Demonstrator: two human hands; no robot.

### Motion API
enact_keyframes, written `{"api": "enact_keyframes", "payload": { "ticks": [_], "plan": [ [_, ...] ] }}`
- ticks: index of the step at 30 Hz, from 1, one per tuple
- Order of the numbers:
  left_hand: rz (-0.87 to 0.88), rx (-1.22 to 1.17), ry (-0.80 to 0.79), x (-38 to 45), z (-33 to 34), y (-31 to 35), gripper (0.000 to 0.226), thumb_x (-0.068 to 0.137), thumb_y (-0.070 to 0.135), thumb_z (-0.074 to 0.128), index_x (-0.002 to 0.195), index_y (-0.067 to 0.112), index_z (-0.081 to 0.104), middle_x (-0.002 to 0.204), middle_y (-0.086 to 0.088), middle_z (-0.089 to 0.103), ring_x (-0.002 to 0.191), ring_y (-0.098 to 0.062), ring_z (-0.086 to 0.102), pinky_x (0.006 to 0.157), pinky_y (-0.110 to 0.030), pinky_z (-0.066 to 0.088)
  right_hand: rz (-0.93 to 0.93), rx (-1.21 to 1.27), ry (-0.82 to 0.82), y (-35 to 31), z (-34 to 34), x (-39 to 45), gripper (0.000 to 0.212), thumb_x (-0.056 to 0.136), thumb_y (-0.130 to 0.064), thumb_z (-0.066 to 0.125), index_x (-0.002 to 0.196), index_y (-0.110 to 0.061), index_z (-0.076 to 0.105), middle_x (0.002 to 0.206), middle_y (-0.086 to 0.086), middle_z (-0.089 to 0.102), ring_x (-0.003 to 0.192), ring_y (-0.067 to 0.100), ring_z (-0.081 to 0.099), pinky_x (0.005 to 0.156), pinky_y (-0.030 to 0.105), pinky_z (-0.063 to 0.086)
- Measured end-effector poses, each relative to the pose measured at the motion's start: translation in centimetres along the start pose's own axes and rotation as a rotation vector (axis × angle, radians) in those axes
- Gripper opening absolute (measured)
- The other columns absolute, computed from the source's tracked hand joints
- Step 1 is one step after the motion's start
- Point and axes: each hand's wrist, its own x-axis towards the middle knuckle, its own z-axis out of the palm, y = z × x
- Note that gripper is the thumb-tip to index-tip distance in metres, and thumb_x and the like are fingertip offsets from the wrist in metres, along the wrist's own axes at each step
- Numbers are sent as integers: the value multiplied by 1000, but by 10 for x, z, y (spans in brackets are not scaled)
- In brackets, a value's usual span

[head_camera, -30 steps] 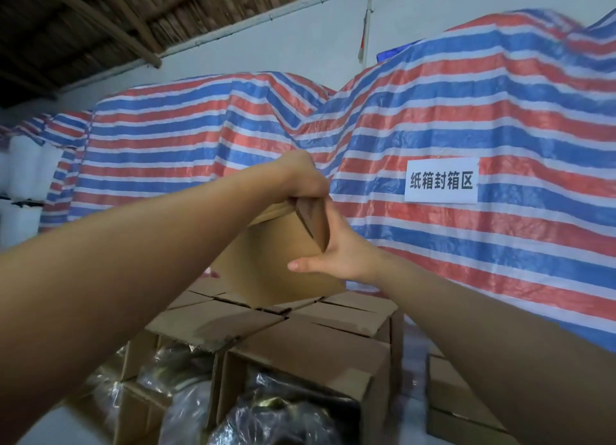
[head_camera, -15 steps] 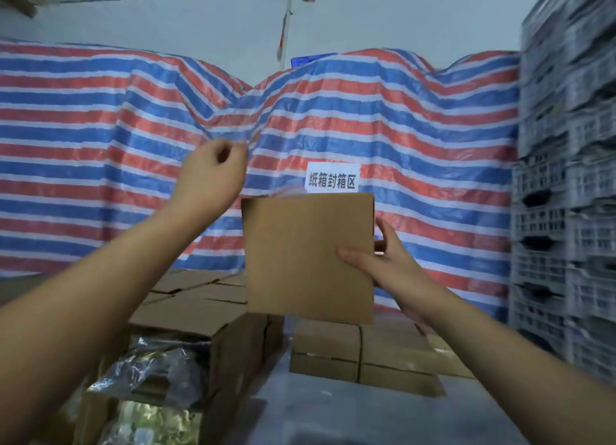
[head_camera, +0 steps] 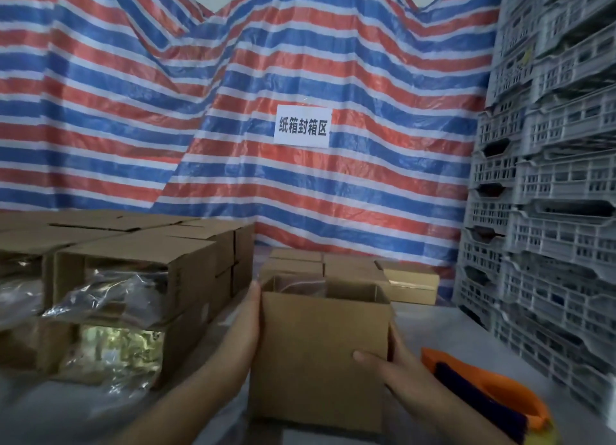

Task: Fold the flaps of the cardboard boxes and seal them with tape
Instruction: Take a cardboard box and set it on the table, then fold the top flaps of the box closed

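Item, striped tarpaulin [head_camera: 166,117]: red, white and blue, draped across the whole back of the scene, bearing a white paper sign [head_camera: 302,126] with printed characters. Item, grey plastic crates [head_camera: 546,191]: stacked high along the right edge of the table [head_camera: 446,331]. Item, stack of cardboard boxes [head_camera: 140,277]: at the left side of the table, their open ends turned toward me, crumpled clear plastic bags [head_camera: 103,298] spilling out; closed boxes sit behind them. Item, low row of closed boxes [head_camera: 353,266]: at the far edge, near the tarpaulin. Item, open box [head_camera: 320,354]: the piece in hand, upright at the near edge of the table in front of me, mouth upward, a little clear plastic showing inside at its far left; its flaps are not folded over the top. Item, orange tape dispenser [head_camera: 483,391]: lying at the near right, just beside my right wrist, untouched. Item, my left hand [head_camera: 243,331]: fingers straight, flat against the box's left wall. Item, my right hand [head_camera: 393,368]: wrapped round the near right corner, thumb on the front face, fingers hidden behind the side. Step in hand, by my judgement: settling the box on the table ahead of closing it. The next move calls for folding the top flaps inward until they meet level, one hand holding them down while the other reaches for the dispenser.
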Motion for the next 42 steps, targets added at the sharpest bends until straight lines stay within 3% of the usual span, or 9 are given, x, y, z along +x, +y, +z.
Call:
{"api": "enact_keyframes", "payload": {
  "ticks": [5,8,11,15,19,27,31,35,42],
  "plan": [
    [23,-71,-44,3,-6,-12,53,101,53,27,115,19,65,109,-11,70,112,-25,59,96,-39,42,31,171,-7,14,3,-1,93,51,-46,96,128,-58,45,125,1,68,112,23,68,80,43,60],
    [123,-74,-143,13,-19,-17,43,104,42,30,124,24,63,114,-4,72,117,-22,59,101,-39,43,26,242,178,0,-1,9,61,95,-56,44,149,-30,38,145,9,52,133,30,49,111,54,38],
    [117,-31,-154,26,-27,-14,30,101,29,44,116,20,68,102,-5,75,107,-26,64,88,-36,47,-20,409,210,-12,0,10,64,97,-61,24,147,-26,46,142,7,57,135,28,48,118,54,27],
    [-5,-53,-319,28,-31,-12,36,95,35,51,107,10,74,90,-13,62,84,-28,53,79,-38,36,9,393,207,-15,2,12,46,102,-46,42,129,-17,64,122,21,68,121,40,59,111,56,38],
    [-65,-98,-371,32,-32,-11,26,86,28,58,94,14,78,78,-7,66,70,-18,60,73,-34,40,13,420,236,-16,8,13,32,101,-33,48,130,-34,62,112,14,73,107,32,68,85,46,53],
    [-63,69,-442,43,-36,-7,46,79,26,68,124,24,64,106,-14,71,99,-29,64,90,-43,48,-16,494,233,-17,8,12,33,94,-27,55,126,-33,65,104,14,75,84,24,75,58,32,58],
    [-74,15,-479,45,-31,-11,46,75,27,73,121,30,67,103,-16,72,85,-25,69,73,-35,57,-6,478,215,-22,8,11,33,98,-25,54,130,-31,62,110,17,71,91,33,69,64,36,55],
    [-27,-65,-259,52,-30,-20,49,78,5,69,110,41,57,94,-17,74,69,-26,70,55,-34,55,-9,477,179,-26,7,5,31,97,-22,54,125,-33,64,104,20,60,82,33,56,63,36,49],
    [-53,126,-365,57,-36,-25,16,95,12,57,106,4,66,84,-15,62,72,-25,59,69,-36,47,-10,366,207,-29,6,6,22,97,-17,56,115,-25,67,103,19,71,87,29,66,66,37,52]
  ]
}}
